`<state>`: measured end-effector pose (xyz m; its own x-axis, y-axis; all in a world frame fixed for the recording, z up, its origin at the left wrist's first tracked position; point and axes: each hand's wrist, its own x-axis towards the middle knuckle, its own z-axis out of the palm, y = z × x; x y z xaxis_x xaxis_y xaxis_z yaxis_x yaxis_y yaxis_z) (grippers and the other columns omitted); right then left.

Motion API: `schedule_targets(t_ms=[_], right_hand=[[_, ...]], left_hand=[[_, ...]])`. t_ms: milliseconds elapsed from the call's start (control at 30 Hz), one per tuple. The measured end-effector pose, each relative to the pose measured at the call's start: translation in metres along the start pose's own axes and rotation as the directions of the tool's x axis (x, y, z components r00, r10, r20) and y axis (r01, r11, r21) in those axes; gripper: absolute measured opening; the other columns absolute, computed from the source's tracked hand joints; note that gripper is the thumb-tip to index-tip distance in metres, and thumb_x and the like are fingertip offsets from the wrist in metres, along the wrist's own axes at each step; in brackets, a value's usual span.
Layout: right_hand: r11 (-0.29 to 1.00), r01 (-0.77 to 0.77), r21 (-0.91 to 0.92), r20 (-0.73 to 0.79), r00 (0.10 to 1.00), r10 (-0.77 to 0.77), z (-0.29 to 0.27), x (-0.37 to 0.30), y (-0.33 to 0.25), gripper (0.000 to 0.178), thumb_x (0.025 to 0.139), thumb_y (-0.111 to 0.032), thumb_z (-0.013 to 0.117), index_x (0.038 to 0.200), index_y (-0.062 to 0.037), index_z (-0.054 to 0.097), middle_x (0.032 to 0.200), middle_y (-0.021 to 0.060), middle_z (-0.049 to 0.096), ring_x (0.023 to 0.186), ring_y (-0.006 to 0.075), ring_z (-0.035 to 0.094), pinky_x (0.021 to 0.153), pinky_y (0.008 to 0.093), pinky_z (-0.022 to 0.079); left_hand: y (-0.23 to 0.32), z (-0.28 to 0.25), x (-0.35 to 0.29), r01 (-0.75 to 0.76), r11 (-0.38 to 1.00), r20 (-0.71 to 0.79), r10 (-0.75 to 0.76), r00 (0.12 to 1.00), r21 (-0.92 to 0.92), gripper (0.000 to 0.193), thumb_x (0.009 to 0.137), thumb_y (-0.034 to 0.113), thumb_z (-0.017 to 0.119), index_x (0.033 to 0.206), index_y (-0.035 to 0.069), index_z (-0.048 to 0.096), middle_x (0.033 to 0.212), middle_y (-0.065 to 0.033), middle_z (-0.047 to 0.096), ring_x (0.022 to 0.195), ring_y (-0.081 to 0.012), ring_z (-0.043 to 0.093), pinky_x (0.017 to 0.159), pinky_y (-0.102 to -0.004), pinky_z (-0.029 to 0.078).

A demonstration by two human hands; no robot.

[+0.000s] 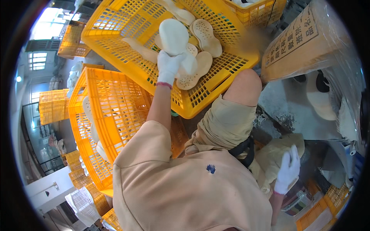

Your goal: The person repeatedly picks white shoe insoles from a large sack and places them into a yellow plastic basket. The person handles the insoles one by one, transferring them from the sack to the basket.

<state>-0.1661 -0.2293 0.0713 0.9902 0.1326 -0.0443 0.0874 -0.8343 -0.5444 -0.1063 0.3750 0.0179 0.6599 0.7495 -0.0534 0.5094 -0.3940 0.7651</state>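
My left hand (169, 67), in a white glove with a pink cuff, grips a white insole (174, 34). It holds it over a yellow plastic crate (117, 23). Several cream insoles lie loosely in that crate; perforated ones (206, 36) show at the right, and another perforated insole (196, 73) is just right of my fingers. Down at the right, beside my body, my gloved right hand (287, 171) has its fingers stretched out and holds nothing. Beige cloth (273, 154) lies close to it.
A second yellow crate (115, 111) with insoles stands at my left. A plastic-wrapped cardboard box (300, 42) is on the right, above a grey surface (277, 104) with pale pieces on it. My bent knee (244, 86) is against the near crate's corner. More yellow crates (54, 106) are stacked farther left.
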Motion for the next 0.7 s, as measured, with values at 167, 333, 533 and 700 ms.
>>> schedule_targets(t_ms=[167,333,533,700], right_hand=[[0.471,-0.121,0.874,0.229,0.957,-0.178,0.044,0.082,-0.178,0.084,0.084,-0.009,0.082,0.158,-0.0001,0.043,0.147,0.0181,0.057,0.124,0.0271,0.064,0.104,0.0379,0.053],[0.506,-0.041,0.861,0.155,0.971,-0.184,0.052,0.111,-0.180,0.073,0.080,-0.019,0.086,0.142,-0.0029,0.051,0.134,0.0160,0.059,0.121,0.0280,0.061,0.105,0.0410,0.050],[0.665,0.220,0.713,-0.006,0.951,-0.308,0.069,0.026,-0.126,0.064,0.087,-0.023,0.077,0.142,-0.0016,0.054,0.139,0.0163,0.059,0.130,0.0296,0.057,0.113,0.0414,0.044],[0.443,-0.177,0.879,0.056,0.960,0.273,-0.011,0.005,-0.056,0.058,0.093,-0.004,0.056,0.149,0.0061,0.051,0.148,0.0160,0.058,0.130,0.0247,0.061,0.108,0.0348,0.049]], left_hand=[[0.100,-0.019,-0.137,-0.616,0.490,0.076,0.742,0.666,0.617,0.039,0.067,0.025,0.088,0.095,0.009,0.067,0.109,-0.0111,0.062,0.107,-0.0359,0.059,0.088,-0.0493,0.049],[0.106,-0.008,-0.204,-0.897,0.430,0.371,0.821,0.435,0.101,0.032,0.073,0.033,0.087,0.086,0.014,0.065,0.105,-0.0065,0.064,0.099,-0.0302,0.063,0.085,-0.0454,0.052],[0.057,0.010,-0.032,-0.584,0.796,-0.033,0.596,0.803,0.161,0.030,0.105,0.031,0.061,0.109,0.002,0.068,0.115,-0.0158,0.069,0.097,-0.0314,0.068,0.086,-0.0484,0.052],[0.115,0.013,-0.003,-0.341,0.866,-0.275,0.450,0.849,0.365,0.050,0.105,0.040,0.063,0.128,-0.004,0.064,0.129,-0.0177,0.068,0.114,-0.0317,0.068,0.102,-0.0399,0.051]])
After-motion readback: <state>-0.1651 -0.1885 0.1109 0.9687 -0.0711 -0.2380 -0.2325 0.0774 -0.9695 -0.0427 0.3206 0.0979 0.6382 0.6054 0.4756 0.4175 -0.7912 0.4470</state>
